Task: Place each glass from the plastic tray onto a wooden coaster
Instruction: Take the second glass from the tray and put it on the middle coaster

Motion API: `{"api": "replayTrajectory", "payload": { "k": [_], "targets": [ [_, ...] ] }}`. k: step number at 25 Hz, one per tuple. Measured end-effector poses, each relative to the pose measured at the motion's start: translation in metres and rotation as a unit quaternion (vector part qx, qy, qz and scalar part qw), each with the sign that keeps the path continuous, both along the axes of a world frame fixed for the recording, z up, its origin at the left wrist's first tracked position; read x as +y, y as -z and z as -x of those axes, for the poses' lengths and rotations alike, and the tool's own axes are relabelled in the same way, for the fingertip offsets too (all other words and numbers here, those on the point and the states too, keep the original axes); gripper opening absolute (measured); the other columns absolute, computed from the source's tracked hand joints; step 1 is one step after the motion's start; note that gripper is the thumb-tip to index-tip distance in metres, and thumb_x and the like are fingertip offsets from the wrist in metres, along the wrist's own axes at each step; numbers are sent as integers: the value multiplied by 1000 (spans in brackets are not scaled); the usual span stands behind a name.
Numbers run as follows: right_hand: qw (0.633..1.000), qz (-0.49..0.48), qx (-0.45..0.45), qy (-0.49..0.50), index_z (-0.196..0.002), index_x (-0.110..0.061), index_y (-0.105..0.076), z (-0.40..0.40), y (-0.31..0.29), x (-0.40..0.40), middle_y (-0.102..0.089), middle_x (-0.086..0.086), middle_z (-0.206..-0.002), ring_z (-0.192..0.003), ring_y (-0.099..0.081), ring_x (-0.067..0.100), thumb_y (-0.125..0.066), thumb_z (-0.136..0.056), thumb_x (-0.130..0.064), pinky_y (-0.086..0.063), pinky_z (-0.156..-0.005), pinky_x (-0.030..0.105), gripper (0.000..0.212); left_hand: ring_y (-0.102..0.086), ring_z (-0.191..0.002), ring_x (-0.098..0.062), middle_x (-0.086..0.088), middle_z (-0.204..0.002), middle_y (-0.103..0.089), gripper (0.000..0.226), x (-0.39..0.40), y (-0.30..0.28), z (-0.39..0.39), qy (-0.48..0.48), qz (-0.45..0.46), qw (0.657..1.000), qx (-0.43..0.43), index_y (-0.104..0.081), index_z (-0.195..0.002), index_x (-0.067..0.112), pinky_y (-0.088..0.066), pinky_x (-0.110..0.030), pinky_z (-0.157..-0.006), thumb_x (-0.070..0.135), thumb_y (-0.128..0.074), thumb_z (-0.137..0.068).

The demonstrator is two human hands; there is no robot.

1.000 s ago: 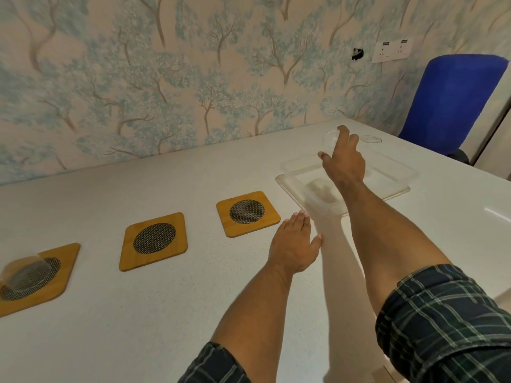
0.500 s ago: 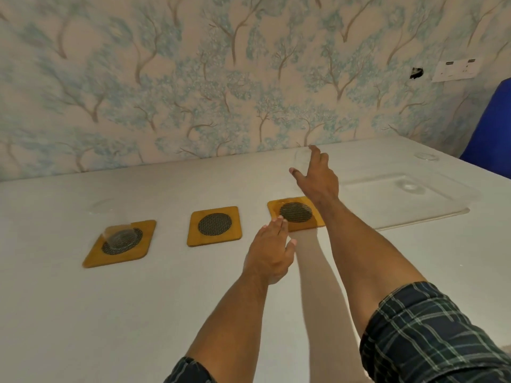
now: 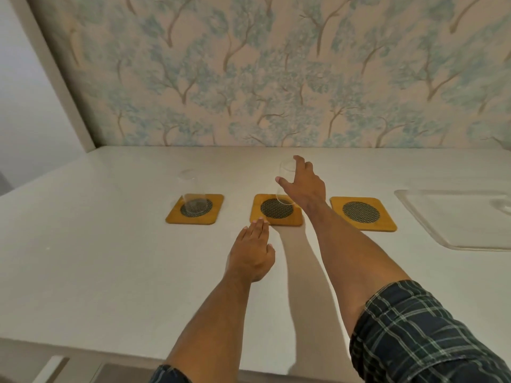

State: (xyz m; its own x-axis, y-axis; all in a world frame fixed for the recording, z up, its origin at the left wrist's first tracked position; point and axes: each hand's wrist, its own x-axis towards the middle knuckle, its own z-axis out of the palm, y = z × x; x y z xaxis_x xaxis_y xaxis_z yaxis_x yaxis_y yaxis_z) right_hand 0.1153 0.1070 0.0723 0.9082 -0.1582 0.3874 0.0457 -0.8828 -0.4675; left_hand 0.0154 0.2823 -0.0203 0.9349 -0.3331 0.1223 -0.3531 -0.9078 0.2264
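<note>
Three wooden coasters with dark mesh centres lie in a row on the white table. A clear glass (image 3: pixel 190 193) stands on the left coaster (image 3: pixel 195 209). My right hand (image 3: pixel 302 182) grips a second clear glass (image 3: pixel 284 186), whose base is over the middle coaster's (image 3: pixel 276 210) mesh; whether it touches I cannot tell. The right coaster (image 3: pixel 362 214) is bare. My left hand (image 3: pixel 253 251) rests flat on the table, fingertips touching the middle coaster's front edge. The clear plastic tray (image 3: pixel 448 219) sits at the right, with one more glass (image 3: pixel 502 204) partly cut off by the frame.
A wall with tree-patterned wallpaper runs along the table's far edge. The table's near edge is at the bottom of the view, its left end near a plain white wall.
My right hand has carried the glass leftward from the tray to over the middle coaster. My left hand has stayed flat on the table. The view has swung left.
</note>
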Motion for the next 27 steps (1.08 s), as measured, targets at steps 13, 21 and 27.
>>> {"api": "replayTrajectory", "payload": {
  "k": [13,21,27],
  "targets": [
    [999,19,45,-25,-148,-21,-28,-10,18,25,-45,12,-137,-112,-58,39,-59,-87,-60,-50,-85,45,78,-11,-157,-21,-6,-170,-13,61,8,7,0,-36,-14,999,18,-14,-161,12,-7,-36,-126,39,-21,-108],
    [999,18,46,-23,-149,-24,-26,-12,24,24,-43,10,-140,-112,-59,39,-57,-88,-60,-50,-84,45,78,-21,-155,-21,-3,-168,-24,61,4,11,-1,-72,9,997,-5,-24,-160,16,-14,-36,-124,43,-28,-105],
    [998,27,54,-15,-156,-27,-12,-6,21,19,-46,11,-141,-113,-60,37,-58,-82,-69,-49,-83,44,97,-27,-153,-22,-5,-165,-33,59,2,12,0,-70,23,997,-12,-31,-158,15,-19,-37,-123,40,-32,-104]
  ]
}}
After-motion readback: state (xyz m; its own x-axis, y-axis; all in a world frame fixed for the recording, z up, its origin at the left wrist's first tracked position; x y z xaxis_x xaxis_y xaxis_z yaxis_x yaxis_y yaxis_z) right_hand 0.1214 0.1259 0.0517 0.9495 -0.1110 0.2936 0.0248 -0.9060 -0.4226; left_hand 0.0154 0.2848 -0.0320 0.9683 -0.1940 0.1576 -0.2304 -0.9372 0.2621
